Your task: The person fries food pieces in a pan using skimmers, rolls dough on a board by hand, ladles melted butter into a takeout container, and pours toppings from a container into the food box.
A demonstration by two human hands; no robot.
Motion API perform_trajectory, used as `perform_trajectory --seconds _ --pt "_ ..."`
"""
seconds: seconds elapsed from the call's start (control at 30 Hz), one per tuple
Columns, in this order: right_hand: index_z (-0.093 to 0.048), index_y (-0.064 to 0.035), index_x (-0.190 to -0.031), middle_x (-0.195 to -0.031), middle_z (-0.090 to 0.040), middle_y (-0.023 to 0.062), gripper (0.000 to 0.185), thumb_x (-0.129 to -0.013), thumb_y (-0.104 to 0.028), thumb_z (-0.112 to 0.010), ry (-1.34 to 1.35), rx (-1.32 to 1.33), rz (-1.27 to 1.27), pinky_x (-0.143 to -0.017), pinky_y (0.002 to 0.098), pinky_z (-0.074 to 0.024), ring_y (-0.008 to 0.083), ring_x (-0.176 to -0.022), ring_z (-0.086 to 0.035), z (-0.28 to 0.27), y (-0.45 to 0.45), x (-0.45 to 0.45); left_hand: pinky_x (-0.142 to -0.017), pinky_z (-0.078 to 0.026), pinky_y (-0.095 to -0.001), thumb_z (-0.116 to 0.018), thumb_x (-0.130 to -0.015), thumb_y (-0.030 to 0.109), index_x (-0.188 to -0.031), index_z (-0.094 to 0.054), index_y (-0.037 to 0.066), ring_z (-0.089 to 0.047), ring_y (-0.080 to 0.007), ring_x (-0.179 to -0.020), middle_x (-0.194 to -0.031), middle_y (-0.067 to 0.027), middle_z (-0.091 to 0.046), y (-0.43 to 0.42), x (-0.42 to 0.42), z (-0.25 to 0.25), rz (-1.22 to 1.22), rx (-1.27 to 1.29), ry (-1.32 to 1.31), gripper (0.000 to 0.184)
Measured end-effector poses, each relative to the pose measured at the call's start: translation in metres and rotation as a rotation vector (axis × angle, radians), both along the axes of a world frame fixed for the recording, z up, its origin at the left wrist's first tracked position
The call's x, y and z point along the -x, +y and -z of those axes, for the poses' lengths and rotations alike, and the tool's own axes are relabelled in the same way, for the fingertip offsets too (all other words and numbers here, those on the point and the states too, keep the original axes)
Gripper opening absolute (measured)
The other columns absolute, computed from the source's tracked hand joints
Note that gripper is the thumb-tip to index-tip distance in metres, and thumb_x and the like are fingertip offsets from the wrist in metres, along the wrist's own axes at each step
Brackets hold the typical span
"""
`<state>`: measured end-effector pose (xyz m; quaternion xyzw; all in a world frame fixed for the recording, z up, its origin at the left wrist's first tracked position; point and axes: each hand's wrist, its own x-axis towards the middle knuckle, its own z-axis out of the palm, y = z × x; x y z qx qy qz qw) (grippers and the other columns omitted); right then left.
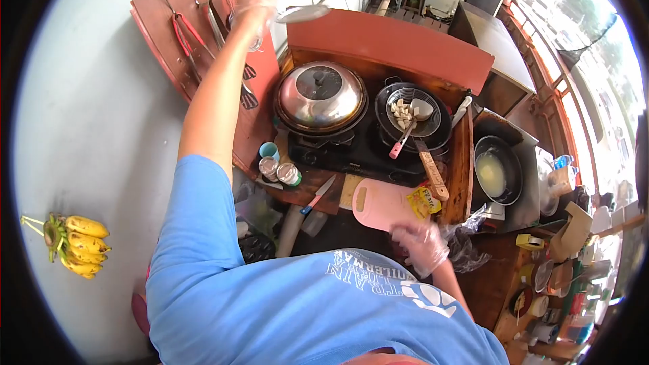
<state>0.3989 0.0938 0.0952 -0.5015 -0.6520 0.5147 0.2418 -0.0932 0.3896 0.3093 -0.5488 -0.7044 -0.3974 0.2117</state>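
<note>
Ok, so around your stove (pixel 338 162): 2 cookers' worth of stuff on top, a domed lid (pixel 321 89) on the left side and a black wok (pixel 443 132) on the right, with a wire strainer (pixel 414 98) of pale chunks in it. In front of the stove's left side you've got a blue cup (pixel 268 150), 2 cans (pixel 289 174) and a knife (pixel 315 204). Your pink board (pixel 385 206) is right in front of the stove, with a yellow packet (pixel 423 201) over its corner. Right of the stove, past a wooden partition, there's a black pan (pixel 495 170) with pale yellow liquid, plus crumpled clear plastic (pixel 466 250) crowding your right hand (pixel 422 247).

The bench (pixel 295 193) is brown wood and pretty crowded. Grey wall (pixel 115 94) left of the stove, red panel (pixel 392 44) behind it.

Your gloved left hand (pixel 253 3) is up behind the stove's left side by the hanging utensils, a flat metal piece (pixel 302 13) just beside it. Fingers look curled, but can't tell if that grip is clamped on it. Right grip's fingers are bent near the board; can't tell if they're touching. Far-right clutter is too small and warped to read.
</note>
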Motion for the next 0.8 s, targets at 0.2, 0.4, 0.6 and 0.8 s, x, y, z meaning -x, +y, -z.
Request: perform_trajectory --seconds 0.2,0.4,0.6,0.8 --pt "-0.071 0.0002 -0.105 -0.085 -0.071 0.0185 0.033 -0.090 -0.029 -0.067 -0.144 -0.673 0.137 -0.075 0.0368 -0.0535 0.0290 -0.080 -0.069 -0.129 0.107 0.094 -0.067 -0.058 -0.0399 -0.055 -0.090 0.016 -0.092 -0.065 0.002 -0.070 -0.0284 -0.072 -0.081 -0.0130 -0.066 -0.063 -0.118 0.094 0.438 0.121 0.777 0.017" --pt "-0.069 0.0036 -0.092 -0.080 -0.070 0.0077 0.034 -0.095 -0.030 -0.067 0.258 -0.506 0.101 -0.070 0.0307 -0.0517 0.0125 -0.072 -0.064 -0.041 0.259 0.184 -0.052 -0.053 -0.0505 -0.055 -0.094 0.016 -0.095 -0.058 0.003 -0.067 -0.0382 -0.061 -0.071 -0.0181 -0.065 -0.087 -0.153 0.162 0.599 0.239 0.480 0.014" --pt "-0.071 0.0020 -0.090 -0.079 -0.071 0.0222 0.036 -0.093 -0.033 -0.061 0.009 -0.510 0.174 -0.081 0.0464 -0.0525 0.0387 -0.086 -0.070 -0.048 0.253 0.206 -0.064 -0.058 -0.0472 -0.052 -0.097 0.020 -0.109 -0.057 0.000 -0.069 -0.0420 -0.077 -0.085 -0.0275 -0.068 -0.091 -0.096 0.145 0.675 0.168 0.392 0.024" --pt "-0.068 0.0037 -0.088 -0.081 -0.070 0.0244 0.040 -0.095 -0.035 -0.058 0.001 -0.557 0.148 -0.077 0.0467 -0.0537 0.0422 -0.087 -0.069 -0.042 0.250 0.209 -0.094 -0.055 -0.0478 -0.053 -0.097 0.019 -0.113 -0.063 -0.008 -0.068 -0.0365 -0.110 -0.114 -0.0192 -0.072 -0.085 -0.031 0.037 -0.345 0.344 -0.351 0.033"
